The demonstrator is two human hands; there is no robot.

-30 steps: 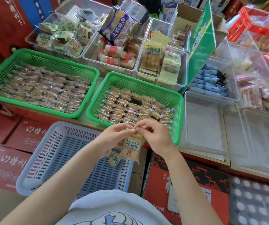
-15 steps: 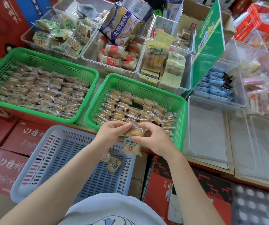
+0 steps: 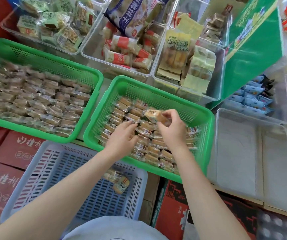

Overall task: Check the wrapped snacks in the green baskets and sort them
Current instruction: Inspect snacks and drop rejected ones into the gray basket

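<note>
Two green baskets hold rows of clear-wrapped tan snacks: the left green basket [image 3: 40, 61] is nearly full, the right green basket [image 3: 206, 135] about half filled. Over the right basket my right hand [image 3: 171, 129] pinches one wrapped snack [image 3: 154, 114] between thumb and fingers, above the rows. My left hand [image 3: 122, 136] lies just left of it, its fingertips down on the packed snacks [image 3: 149, 148]; whether it grips one is hidden. A pale blue basket [image 3: 56, 172] below holds two wrapped snacks [image 3: 119, 181].
Clear bins of other packaged snacks [image 3: 127, 49] stand behind the green baskets, beside a green sign board [image 3: 253, 49]. Clear bins [image 3: 243, 153] with nothing visible inside sit at the right. Red cartons [image 3: 9, 163] lie under the baskets.
Both hands moved forward from in front of the right green basket to over it. The left hand let go of the snack, which the right hand carried along; the camera tilted closer.
</note>
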